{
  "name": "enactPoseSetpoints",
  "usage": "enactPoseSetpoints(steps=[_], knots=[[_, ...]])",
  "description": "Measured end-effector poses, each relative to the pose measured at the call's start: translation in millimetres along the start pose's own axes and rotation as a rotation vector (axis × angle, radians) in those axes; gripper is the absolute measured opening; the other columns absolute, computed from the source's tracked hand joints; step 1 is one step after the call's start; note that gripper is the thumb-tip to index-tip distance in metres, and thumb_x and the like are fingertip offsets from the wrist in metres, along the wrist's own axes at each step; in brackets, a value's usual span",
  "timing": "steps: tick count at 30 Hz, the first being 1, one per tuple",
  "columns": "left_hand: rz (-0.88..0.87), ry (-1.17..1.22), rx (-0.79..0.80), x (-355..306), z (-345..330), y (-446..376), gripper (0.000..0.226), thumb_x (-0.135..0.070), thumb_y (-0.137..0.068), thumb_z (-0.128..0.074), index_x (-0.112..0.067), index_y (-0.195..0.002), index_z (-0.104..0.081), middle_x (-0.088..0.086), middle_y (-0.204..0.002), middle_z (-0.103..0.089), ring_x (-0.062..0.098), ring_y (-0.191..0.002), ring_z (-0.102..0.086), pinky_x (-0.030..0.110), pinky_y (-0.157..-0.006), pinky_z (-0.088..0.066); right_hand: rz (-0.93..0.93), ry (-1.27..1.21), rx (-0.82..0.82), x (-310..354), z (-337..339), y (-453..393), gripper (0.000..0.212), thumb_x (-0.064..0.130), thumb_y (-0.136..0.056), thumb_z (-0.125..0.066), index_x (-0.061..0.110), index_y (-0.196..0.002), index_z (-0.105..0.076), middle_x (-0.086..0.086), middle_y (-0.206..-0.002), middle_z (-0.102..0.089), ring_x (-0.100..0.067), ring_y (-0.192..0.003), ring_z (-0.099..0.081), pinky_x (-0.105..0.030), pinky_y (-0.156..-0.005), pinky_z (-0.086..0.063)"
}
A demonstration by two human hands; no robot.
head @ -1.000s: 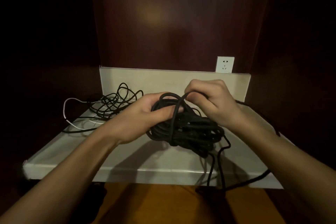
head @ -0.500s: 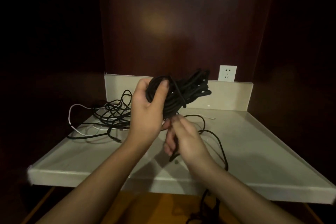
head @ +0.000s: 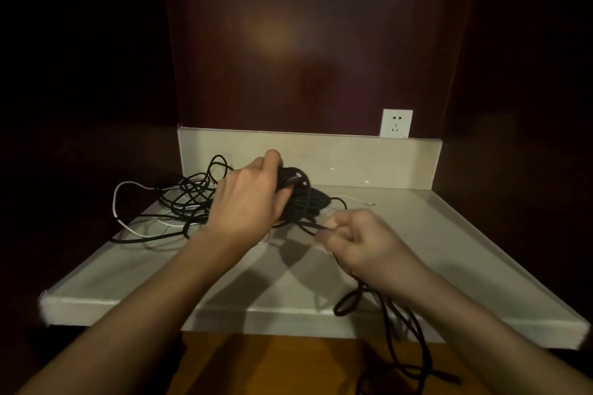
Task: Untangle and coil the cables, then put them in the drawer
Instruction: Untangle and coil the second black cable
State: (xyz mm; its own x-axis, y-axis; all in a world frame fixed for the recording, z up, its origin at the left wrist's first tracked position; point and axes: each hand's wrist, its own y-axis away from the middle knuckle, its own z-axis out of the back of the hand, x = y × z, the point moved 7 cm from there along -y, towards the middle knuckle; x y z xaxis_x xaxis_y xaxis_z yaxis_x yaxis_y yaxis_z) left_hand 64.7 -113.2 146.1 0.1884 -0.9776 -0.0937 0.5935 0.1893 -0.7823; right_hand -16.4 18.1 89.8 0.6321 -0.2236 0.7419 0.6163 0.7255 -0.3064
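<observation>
The left hand [head: 247, 199] hides part of the black cable bundle [head: 301, 199], whose loose end [head: 414, 359] runs off the bottom edge.

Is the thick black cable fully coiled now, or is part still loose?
Partly coiled: left hand grips the bundle, while right hand pinches a loose strand trailing off the shelf.

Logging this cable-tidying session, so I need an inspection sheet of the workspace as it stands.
Surface: pale counter with a raised back edge.
Job's things: black cable bundle held over the counter; no drawer seen.
Clutter: nothing seen.
Grippers: left hand grips the bundle; right hand pinches a black strand.
Cables: loose black and white tangle at left; a black strand hangs off the front edge.
Surroundings: dark wood panels, wall socket.
</observation>
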Motion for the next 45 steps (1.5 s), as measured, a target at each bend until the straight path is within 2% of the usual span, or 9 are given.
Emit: enactPoseSetpoints(steps=[7,13,19,26,29,32,35,38,45], knots=[[-0.061,-0.306,0.296,-8.9,-19.5,5.2,0.030,-0.038,-0.099,-0.052,-0.017,-0.117,-0.040,0.007,-0.117,-0.061,0.035,-0.104,-0.061,0.036,-0.070,-0.035,0.287,0.470,0.242,35.1,10.2,-9.9,0.007,0.017,-0.091,-0.063,0.012,-0.088,-0.065,0.010,-0.059,-0.051,0.000,-0.054,-0.048,-0.017,-0.057,-0.038],[-0.184,0.387,0.718,-9.7,-27.2,17.5,0.020,-0.035,-0.095,-0.063,-0.019,-0.107,-0.060,-0.004,-0.084,-0.067,0.008,-0.072,-0.061,0.030,-0.066,-0.051,0.911,0.839,0.251,74.4,23.2,3.7,0.014,0.033,-0.100,-0.054,0.021,-0.094,-0.053,0.010,-0.080,-0.051,-0.015,-0.065,-0.054,-0.032,-0.056,-0.043],[0.091,0.882,0.802,0.8,-15.0,17.8,0.027,-0.037,-0.093,-0.064,-0.015,-0.108,-0.065,-0.001,-0.097,-0.073,0.013,-0.094,-0.070,0.022,-0.081,-0.053,0.900,1.088,0.057,64.0,28.5,-8.3,0.025,0.008,-0.087,-0.065,0.018,-0.108,-0.057,-0.003,-0.081,-0.049,-0.025,-0.060,-0.051,-0.039,-0.044,-0.043],[0.279,1.271,0.764,-22.1,-15.8,20.6,0.004,-0.028,-0.083,-0.072,-0.027,-0.081,-0.075,-0.005,-0.078,-0.072,0.008,-0.073,-0.068,0.020,-0.062,-0.054,0.615,1.175,-0.284,73.1,37.3,-31.5,0.048,0.027,-0.078,-0.078,0.022,-0.108,-0.040,0.000,-0.069,-0.056,-0.030,-0.045,-0.055,-0.025,-0.043,-0.018],[0.510,1.554,0.562,-28.8,-16.6,18.2,0.008,-0.017,-0.080,-0.070,-0.014,-0.088,-0.071,0.006,-0.078,-0.072,0.017,-0.070,-0.070,0.030,-0.060,-0.059,0.445,0.864,-0.251,65.0,37.9,-31.2,0.038,0.042,-0.093,-0.053,0.025,-0.117,-0.030,-0.008,-0.104,-0.065,-0.037,-0.087,-0.066,-0.042,-0.066,-0.049],[0.601,1.651,0.297,-31.7,-16.0,13.9,0.011,-0.016,-0.091,-0.054,-0.010,-0.092,-0.064,0.005,-0.074,-0.071,0.018,-0.070,-0.067,0.033,-0.060,-0.054,0.209,0.464,-0.063,29.5,20.0,-29.4,0.032,0.027,-0.094,-0.047,0.020,-0.125,-0.053,-0.020,-0.130,-0.058,-0.034,-0.124,-0.053,-0.041,-0.104,-0.039],[0.559,1.658,0.156,-35.0,-10.2,5.8,0.018,-0.018,-0.097,-0.050,-0.006,-0.097,-0.064,0.004,-0.077,-0.073,0.014,-0.070,-0.070,0.025,-0.057,-0.055,0.282,0.171,-0.357,17.9,11.5,-24.6,0.015,-0.002,-0.091,-0.051,-0.002,-0.093,-0.066,-0.016,-0.080,-0.066,-0.030,-0.076,-0.065,-0.037,-0.067,-0.049],[0.559,1.584,-0.003,-22.0,-7.0,0.2,0.023,-0.022,-0.098,-0.052,-0.003,-0.106,-0.064,0.006,-0.084,-0.074,0.013,-0.075,-0.071,0.024,-0.062,-0.056,0.215,-0.152,-0.310,13.8,0.3,-11.2,0.017,0.017,-0.105,-0.042,0.009,-0.100,-0.057,0.009,-0.060,-0.051,-0.012,-0.052,-0.048,-0.033,-0.054,-0.037],[0.625,1.695,-0.008,-26.9,-17.5,9.7,0.030,-0.021,-0.096,-0.052,0.001,-0.112,-0.063,0.007,-0.085,-0.073,0.011,-0.077,-0.070,0.022,-0.062,-0.055,0.140,0.060,-0.090,9.4,-13.6,-3.3,0.022,0.031,-0.105,-0.039,0.015,-0.110,-0.054,-0.005,-0.084,-0.063,-0.020,-0.077,-0.061,-0.045,-0.074,-0.050]])
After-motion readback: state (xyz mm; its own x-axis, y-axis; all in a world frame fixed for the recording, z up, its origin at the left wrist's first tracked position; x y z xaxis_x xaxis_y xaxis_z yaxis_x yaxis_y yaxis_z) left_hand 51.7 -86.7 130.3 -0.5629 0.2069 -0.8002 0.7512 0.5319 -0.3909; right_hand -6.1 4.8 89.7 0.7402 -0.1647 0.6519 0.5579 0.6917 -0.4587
